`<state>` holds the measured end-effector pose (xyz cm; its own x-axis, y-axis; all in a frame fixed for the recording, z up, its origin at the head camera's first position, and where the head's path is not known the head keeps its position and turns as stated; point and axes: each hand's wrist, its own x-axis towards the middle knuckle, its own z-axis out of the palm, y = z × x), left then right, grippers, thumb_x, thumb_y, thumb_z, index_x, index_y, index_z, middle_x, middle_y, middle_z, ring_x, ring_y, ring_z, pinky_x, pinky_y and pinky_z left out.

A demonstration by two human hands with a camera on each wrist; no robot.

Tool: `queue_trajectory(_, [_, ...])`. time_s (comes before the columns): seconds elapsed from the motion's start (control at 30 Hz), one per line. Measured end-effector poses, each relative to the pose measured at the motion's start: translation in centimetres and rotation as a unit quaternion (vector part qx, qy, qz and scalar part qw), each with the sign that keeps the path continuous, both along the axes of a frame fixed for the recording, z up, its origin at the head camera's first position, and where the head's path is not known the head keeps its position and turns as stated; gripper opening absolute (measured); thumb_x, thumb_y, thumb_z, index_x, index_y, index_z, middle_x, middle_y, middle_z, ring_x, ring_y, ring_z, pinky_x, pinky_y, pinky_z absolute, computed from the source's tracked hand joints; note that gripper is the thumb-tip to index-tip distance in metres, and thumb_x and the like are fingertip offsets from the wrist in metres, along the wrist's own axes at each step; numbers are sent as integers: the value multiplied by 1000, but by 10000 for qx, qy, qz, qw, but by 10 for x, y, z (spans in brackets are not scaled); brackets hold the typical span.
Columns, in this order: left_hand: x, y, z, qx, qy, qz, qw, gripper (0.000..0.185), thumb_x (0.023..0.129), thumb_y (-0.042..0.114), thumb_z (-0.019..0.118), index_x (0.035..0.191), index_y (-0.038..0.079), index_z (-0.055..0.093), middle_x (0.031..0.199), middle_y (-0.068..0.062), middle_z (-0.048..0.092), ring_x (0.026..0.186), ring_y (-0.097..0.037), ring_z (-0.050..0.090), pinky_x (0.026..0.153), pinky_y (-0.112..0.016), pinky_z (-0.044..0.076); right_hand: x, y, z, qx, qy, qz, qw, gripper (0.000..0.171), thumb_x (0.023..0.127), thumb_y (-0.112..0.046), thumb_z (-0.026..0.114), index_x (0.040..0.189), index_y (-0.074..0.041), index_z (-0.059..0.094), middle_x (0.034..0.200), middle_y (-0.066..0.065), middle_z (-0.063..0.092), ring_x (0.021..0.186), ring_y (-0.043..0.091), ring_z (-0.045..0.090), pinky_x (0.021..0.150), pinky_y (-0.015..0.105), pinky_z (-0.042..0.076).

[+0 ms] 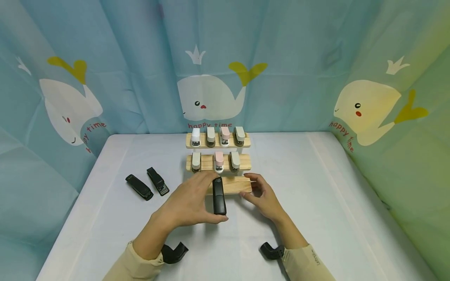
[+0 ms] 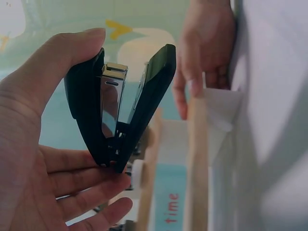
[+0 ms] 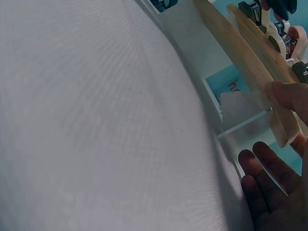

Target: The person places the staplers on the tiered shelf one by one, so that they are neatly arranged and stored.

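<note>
My left hand [image 1: 190, 199] holds a black stapler [image 1: 219, 196] between thumb and fingers, in front of the lowest wooden shelf [image 1: 235, 185] of a small tiered rack. In the left wrist view the stapler [image 2: 94, 96] hangs with its two arms spread in a V, hinge end on the fingertips. My right hand [image 1: 265, 197] pinches the right end of that lowest shelf. In the right wrist view its thumb presses the wooden shelf [image 3: 260, 72], while other fingers [image 3: 267, 183] spread beside the white support. The left part of the shelf is hidden behind my left hand.
Three small staplers, among them a pink one [image 1: 219, 160], stand on the middle shelf [image 1: 207, 162]. Several more, including a white one [image 1: 195, 137], stand on the top shelf [image 1: 247, 140]. Two black staplers, one [image 1: 139, 187] beside the other [image 1: 158, 181], lie on the white table [image 1: 316, 218].
</note>
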<state>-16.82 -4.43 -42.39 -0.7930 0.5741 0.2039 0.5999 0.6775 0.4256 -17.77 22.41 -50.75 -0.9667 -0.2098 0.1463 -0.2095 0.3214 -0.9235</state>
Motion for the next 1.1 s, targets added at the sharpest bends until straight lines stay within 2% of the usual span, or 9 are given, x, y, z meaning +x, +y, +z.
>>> queue_trajectory(0.3, [-7,7,-15,-320,-9,-5,9995,103,60,77,72,139,17,45,140,2,48,131,-14,44,105,-44,43,0,0,0,16,-10,-11,10000,58,87,-16,73,138,-10,46,120,10,59,105,30,57,87,35,50])
queue_trajectory(0.53, [-11,8,-22,-413,21,-4,9991,101,60,75,73,137,16,46,137,1,49,128,-15,45,103,-42,44,0,0,1,36,3,-23,10000,57,87,-16,73,137,-10,46,120,11,60,106,29,58,87,35,50])
queue_trajectory(0.87, [-16,9,-31,-328,-49,16,9994,99,60,75,74,135,16,48,135,1,50,126,-15,47,102,-41,44,0,0,1,10,25,13,10000,58,87,-15,73,138,-9,46,122,11,58,105,30,57,87,35,49])
queue_trajectory(1.1, [-20,8,-35,-217,-289,103,9993,100,61,76,73,137,17,47,137,2,50,128,-15,47,103,-48,42,0,0,0,58,48,28,10000,59,87,-15,73,139,-9,45,122,12,58,105,30,58,86,36,50])
